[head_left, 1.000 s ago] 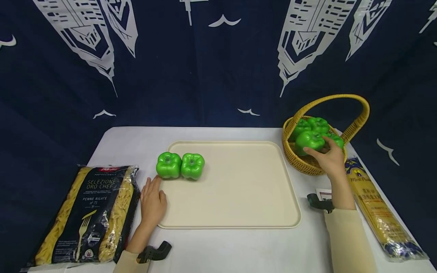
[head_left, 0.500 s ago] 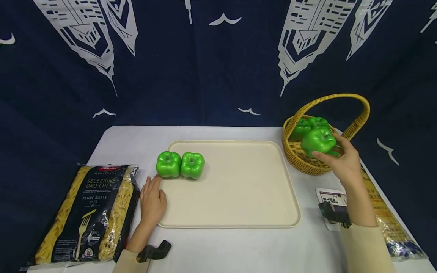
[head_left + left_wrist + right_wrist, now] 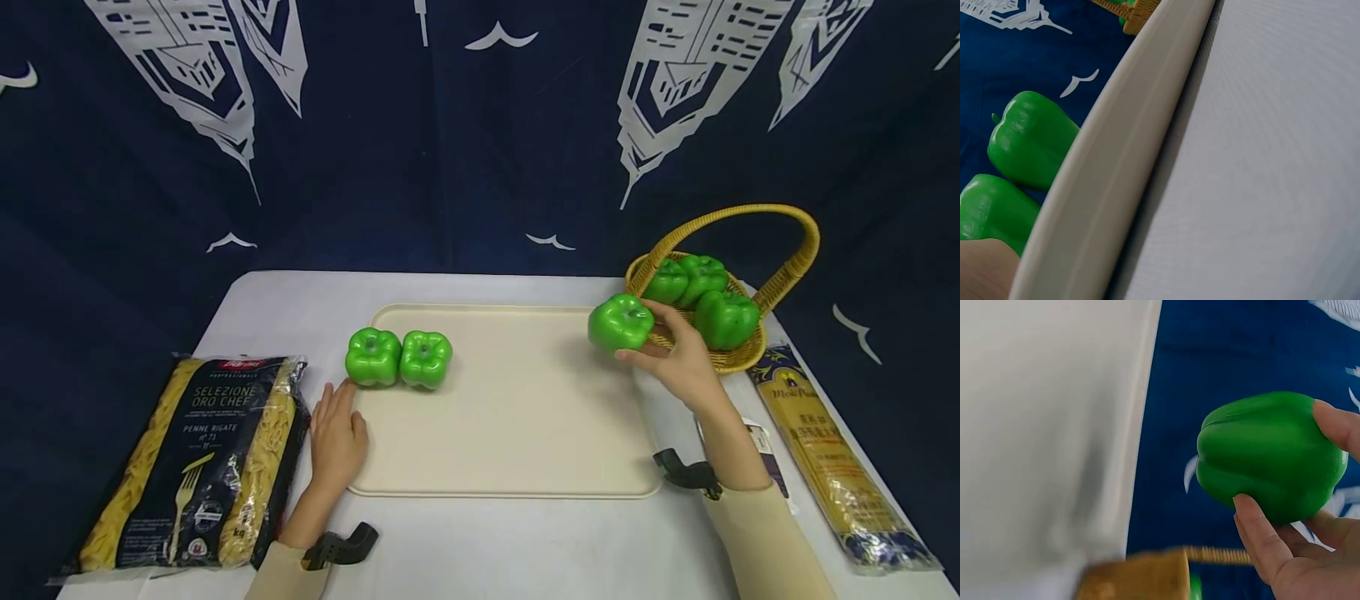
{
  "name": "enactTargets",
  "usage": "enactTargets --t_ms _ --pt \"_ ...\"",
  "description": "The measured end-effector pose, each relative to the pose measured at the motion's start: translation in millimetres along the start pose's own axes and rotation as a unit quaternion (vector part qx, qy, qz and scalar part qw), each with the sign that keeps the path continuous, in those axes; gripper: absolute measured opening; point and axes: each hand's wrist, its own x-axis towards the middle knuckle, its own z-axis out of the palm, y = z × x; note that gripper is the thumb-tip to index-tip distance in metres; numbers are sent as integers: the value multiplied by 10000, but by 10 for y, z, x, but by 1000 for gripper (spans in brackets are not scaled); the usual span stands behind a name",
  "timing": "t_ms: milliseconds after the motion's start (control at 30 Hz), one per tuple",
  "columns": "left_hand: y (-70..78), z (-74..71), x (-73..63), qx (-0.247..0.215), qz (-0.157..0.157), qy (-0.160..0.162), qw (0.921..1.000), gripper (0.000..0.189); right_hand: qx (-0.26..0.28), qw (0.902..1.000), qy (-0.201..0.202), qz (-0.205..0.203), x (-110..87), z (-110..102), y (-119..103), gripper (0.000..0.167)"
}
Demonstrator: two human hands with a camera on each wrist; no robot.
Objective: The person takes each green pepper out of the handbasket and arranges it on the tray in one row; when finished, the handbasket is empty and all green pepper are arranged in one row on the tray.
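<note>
My right hand (image 3: 678,358) holds a green bell pepper (image 3: 621,322) between thumb and fingers, over the tray's right back corner. The right wrist view shows the same bell pepper (image 3: 1269,456) raised, with the fingertips (image 3: 1250,509) curled against its side. Two more green bell peppers, one on the left (image 3: 372,357) and one beside it (image 3: 426,360), sit side by side at the left edge of the cream tray (image 3: 510,417). My left hand (image 3: 337,437) rests at that edge, fingers extended, fingertips right by the left pepper.
A wicker basket (image 3: 738,360) with a tall handle stands back right, with several green peppers (image 3: 726,320) inside. A bag of penne (image 3: 187,467) lies on the left. On the right are a long yellow pasta packet (image 3: 832,450) and a small card (image 3: 765,454), partly behind the right forearm.
My right hand has lifted a bell pepper out of the basket and carried it left over the tray's corner. The left hand stays in place.
</note>
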Motion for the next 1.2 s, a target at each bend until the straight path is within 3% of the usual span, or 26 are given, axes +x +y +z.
enactTargets --t_ms 233,367,633,867,1200 --pt "-4 4 9 -3 -59 -36 10000 45 542 9949 -842 -158 132 486 -144 84" --pt "-14 9 10 31 -103 -88 9999 45 647 9903 -1150 -437 174 725 -254 83" --pt "2 -9 8 23 -157 -184 9997 46 891 9806 -1636 -612 220 1098 -414 81" --pt "1 -6 12 34 -156 -153 9998 46 1041 9741 -1947 -479 249 1297 -411 80" --pt "-3 -11 3 37 -133 -117 9998 46 942 9668 -2371 -113 251 1423 -352 82"
